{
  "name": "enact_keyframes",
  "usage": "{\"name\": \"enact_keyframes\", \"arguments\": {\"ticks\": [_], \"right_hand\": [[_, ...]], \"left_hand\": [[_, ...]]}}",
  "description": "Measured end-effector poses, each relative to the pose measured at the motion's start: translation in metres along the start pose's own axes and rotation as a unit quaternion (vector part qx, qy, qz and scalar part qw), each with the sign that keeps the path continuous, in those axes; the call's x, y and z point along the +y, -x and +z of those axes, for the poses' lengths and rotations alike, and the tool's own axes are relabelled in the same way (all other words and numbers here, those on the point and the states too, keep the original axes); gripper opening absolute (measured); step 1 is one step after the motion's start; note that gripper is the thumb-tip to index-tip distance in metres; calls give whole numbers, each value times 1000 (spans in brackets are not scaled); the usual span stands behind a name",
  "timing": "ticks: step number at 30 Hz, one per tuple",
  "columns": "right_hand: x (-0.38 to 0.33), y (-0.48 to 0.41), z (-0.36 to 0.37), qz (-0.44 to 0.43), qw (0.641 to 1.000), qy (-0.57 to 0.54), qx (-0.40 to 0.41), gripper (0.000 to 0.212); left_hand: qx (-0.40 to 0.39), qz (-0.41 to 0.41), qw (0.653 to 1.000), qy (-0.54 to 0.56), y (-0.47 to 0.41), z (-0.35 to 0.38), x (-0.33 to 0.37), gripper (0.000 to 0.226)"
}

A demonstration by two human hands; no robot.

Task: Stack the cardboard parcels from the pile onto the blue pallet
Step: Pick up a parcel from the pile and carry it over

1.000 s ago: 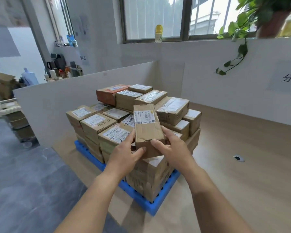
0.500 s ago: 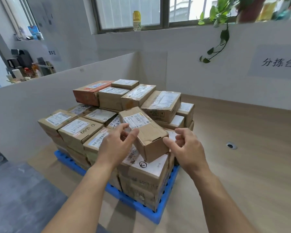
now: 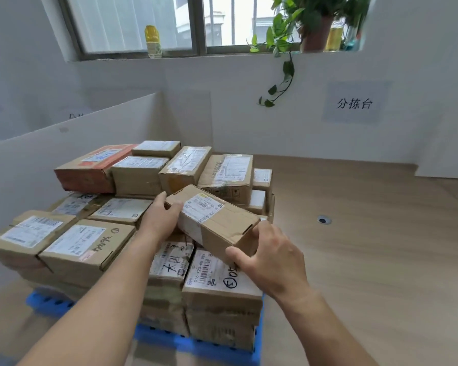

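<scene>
Parcel [image 3: 222,217] over stack [image 3: 85,244]: left hand [image 3: 159,220] grips its 10 o'clock end, right hand [image 3: 273,257] its 4 o'clock end.

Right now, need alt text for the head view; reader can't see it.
The left hand and right hand grip a long cardboard parcel by its two ends, over a stack of labelled parcels on a blue pallet. Behind are a white partition, a wall sign, and a windowsill with a yellow bottle and trailing plant.
</scene>
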State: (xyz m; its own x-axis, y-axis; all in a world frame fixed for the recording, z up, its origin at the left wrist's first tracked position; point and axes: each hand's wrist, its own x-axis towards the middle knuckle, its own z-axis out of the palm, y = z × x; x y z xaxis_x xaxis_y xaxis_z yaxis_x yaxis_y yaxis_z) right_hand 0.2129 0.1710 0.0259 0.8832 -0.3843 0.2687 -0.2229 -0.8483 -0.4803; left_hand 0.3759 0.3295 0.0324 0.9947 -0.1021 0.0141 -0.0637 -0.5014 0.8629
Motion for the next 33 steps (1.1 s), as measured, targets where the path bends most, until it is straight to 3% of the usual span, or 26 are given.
{"name": "enact_keyframes", "arguments": {"ticks": [9,17,27,33], "right_hand": [[4,-46,10,74,986,-147,-12,28],[1,-52,12,96,982,-161,-23,34],[-12,-37,12,133,984,-120,-10,54],[-11,-16,-8,136,988,-27,68,61]], "left_hand": [[-2,45,999,-11,-8,-10,-11,57],[-16,51,995,-89,-13,-14,-15,57],[-37,75,994,-73,-4,-21,-17,64],[42,201,977,-65,30,-15,-4,59]]}}
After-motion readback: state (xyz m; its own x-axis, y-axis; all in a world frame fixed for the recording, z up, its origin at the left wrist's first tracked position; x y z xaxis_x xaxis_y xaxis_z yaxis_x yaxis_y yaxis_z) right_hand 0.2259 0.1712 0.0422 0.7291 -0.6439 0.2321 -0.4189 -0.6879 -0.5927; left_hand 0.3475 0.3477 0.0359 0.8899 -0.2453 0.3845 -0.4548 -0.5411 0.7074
